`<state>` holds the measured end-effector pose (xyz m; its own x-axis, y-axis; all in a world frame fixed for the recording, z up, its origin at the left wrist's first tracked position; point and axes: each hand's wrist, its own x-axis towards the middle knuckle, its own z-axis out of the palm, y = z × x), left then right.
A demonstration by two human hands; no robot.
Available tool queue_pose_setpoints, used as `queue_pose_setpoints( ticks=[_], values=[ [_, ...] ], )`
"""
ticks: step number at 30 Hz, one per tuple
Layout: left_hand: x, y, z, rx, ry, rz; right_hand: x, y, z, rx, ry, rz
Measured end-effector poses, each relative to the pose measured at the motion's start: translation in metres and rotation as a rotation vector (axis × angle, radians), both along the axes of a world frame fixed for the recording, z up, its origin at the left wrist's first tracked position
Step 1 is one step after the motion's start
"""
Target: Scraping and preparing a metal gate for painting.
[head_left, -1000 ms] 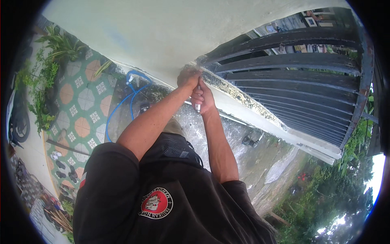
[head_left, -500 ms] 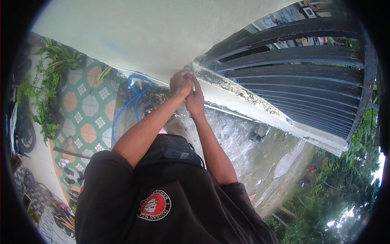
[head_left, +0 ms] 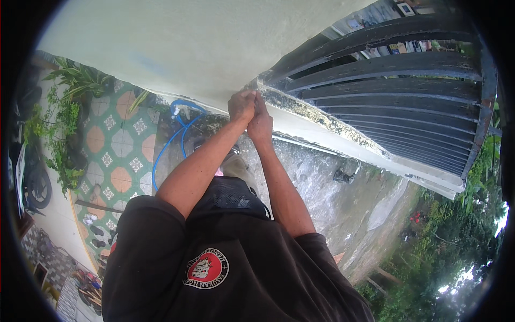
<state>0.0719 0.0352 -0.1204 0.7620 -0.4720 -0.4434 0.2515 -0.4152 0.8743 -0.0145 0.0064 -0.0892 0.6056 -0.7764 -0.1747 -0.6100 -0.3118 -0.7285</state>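
Note:
Close together, both my hands are at the corner where the pale wall (head_left: 177, 48) meets a white ledge (head_left: 332, 137) with a worn, mottled top. My left hand (head_left: 242, 105) has its fingers curled in, and whatever they grip is hidden or too small to name. Right against it, my right hand (head_left: 260, 121) is closed too, its fingertips meeting those of the left near the wall's edge. Nothing clear shows between the two hands.
Dark slatted bars (head_left: 397, 91) rise from the ledge on the right. A blue hose (head_left: 170, 142) loops over the ground at left, beside patterned tiles (head_left: 120, 142). Green plants (head_left: 61, 139) grow far left, and trees (head_left: 445, 257) stand at lower right. Rough concrete (head_left: 311, 182) lies below.
The fingers of my right hand, more stretched out before, are now more bent against the left. The view has shifted slightly; both hands stay at the same corner.

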Motion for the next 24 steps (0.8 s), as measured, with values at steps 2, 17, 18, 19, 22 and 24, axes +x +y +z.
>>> queue_pose_setpoints(
  ticks=[2, 17, 18, 19, 22, 24],
  values=[
    [-0.006, 0.000, 0.005, 0.006, -0.012, -0.028, -0.011, 0.008, -0.005, -0.010, -0.005, -0.032],
    [-0.014, -0.014, -0.019, -0.012, 0.009, 0.045, -0.011, -0.008, 0.009, 0.021, 0.137, 0.013],
    [-0.016, -0.017, -0.011, -0.025, 0.043, 0.042, -0.014, -0.013, 0.009, -0.006, 0.183, 0.000],
    [-0.018, -0.019, -0.003, -0.036, 0.077, 0.041, -0.017, -0.015, 0.009, -0.030, 0.229, -0.010],
    [-0.019, -0.001, 0.000, -0.075, 0.062, -0.003, -0.018, 0.007, 0.021, 0.049, 0.119, -0.046],
    [-0.024, 0.010, 0.010, -0.074, 0.055, 0.008, -0.021, 0.011, 0.011, 0.072, -0.055, -0.052]
  ],
)
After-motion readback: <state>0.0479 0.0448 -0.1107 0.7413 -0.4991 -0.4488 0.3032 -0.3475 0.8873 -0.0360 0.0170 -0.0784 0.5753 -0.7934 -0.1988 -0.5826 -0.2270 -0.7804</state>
